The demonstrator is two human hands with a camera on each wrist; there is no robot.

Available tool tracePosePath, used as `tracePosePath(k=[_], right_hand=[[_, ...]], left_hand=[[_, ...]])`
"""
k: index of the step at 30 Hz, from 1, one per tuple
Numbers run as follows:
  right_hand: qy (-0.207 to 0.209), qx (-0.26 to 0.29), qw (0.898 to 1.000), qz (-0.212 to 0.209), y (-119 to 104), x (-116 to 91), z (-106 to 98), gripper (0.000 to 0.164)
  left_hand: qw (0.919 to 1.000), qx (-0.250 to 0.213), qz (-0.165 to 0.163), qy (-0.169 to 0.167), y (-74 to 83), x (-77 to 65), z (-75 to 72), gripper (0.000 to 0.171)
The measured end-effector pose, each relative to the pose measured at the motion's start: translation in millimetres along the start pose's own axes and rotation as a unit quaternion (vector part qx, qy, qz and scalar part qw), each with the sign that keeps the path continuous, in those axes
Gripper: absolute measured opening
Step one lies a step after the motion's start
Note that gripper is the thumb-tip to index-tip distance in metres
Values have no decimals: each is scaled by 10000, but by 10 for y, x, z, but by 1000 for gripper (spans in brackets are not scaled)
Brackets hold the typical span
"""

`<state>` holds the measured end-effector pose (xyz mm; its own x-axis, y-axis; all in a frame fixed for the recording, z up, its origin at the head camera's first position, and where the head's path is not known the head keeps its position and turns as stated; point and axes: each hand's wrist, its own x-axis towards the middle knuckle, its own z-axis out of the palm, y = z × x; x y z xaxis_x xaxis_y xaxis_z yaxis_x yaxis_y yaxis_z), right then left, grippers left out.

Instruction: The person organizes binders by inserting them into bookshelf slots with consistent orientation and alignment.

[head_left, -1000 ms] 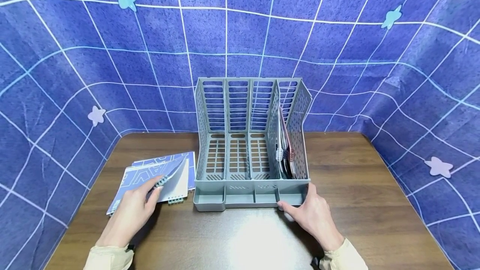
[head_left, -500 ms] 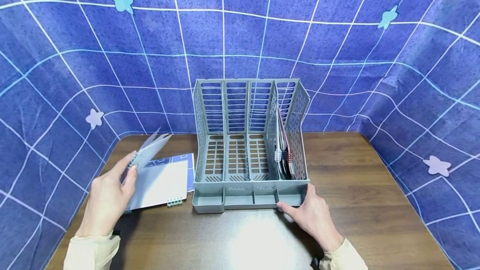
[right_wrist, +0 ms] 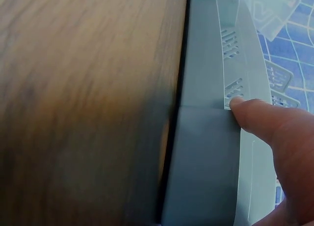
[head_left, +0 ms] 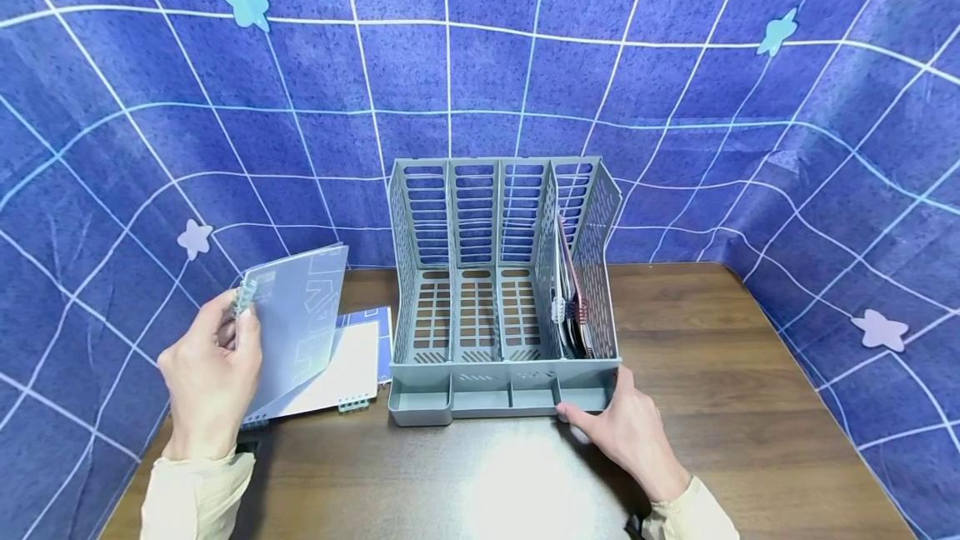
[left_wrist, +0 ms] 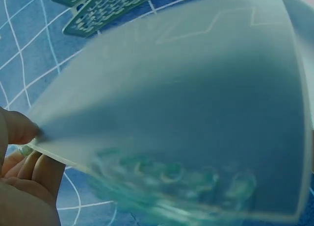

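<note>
My left hand (head_left: 213, 365) pinches a ring-bound notebook (head_left: 296, 307) by its teal ring spine and holds it raised, its translucent cover facing right. In the left wrist view the notebook's cover (left_wrist: 196, 98) fills most of the picture, thumb and fingers at one corner. Beneath it lie a notebook with a white page (head_left: 345, 369) and a blue notebook (head_left: 382, 340). A grey-green file organizer (head_left: 480, 375) stands mid-table, and my right hand (head_left: 630, 432) grips its front right corner. Seen from the right wrist, the thumb (right_wrist: 260, 115) rests on the front tray's edge.
Ring-bound notebooks (head_left: 573, 307) stand in the organizer's rightmost slot; its other slots show bare slatted floors. Small open trays run along its front. A blue gridded cloth (head_left: 480, 73) hangs behind and beside the wooden table (head_left: 690, 340).
The left hand has lifted the notebook off the pile, moved left and turned it, so its cover now opens toward the right. The right hand keeps its place on the organizer.
</note>
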<state>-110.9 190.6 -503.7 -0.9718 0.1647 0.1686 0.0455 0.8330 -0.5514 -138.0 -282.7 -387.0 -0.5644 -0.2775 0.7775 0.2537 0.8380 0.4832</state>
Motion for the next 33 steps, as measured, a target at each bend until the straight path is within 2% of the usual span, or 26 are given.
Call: tracePosePath(k=[4, 9, 13, 18, 22, 27, 30, 33], right_hand=[[29, -23, 10000, -36, 3, 0, -2, 104], [52, -41, 10000, -60, 7, 2, -4, 104], [13, -42, 10000, -3, 5, 5, -10, 105], [13, -63, 10000, 13, 6, 6, -2, 106], [-7, -76, 10000, 28, 14, 4, 1, 107], [-4, -72, 10000, 5, 15, 9, -6, 108], [13, -69, 10000, -15, 13, 7, -9, 107], [5, -66, 10000, -4, 17, 5, -4, 107]], left_hand=[[9998, -121, -90, 145, 82, 55, -14, 26], [9968, -269, -387, 646, 249, 146, -30, 20], [9942, -404, -411, 903, 411, 246, -43, 18], [9881, -1032, -435, 1050, 645, 343, -79, 17], [9740, -1829, -504, 1240, 812, 387, -84, 17], [9470, -2793, -607, 1469, 1046, 433, -41, 18], [9356, -3110, -676, 1529, 1191, 450, -3, 18], [9295, -3279, -737, 1522, 1312, 450, 53, 19]])
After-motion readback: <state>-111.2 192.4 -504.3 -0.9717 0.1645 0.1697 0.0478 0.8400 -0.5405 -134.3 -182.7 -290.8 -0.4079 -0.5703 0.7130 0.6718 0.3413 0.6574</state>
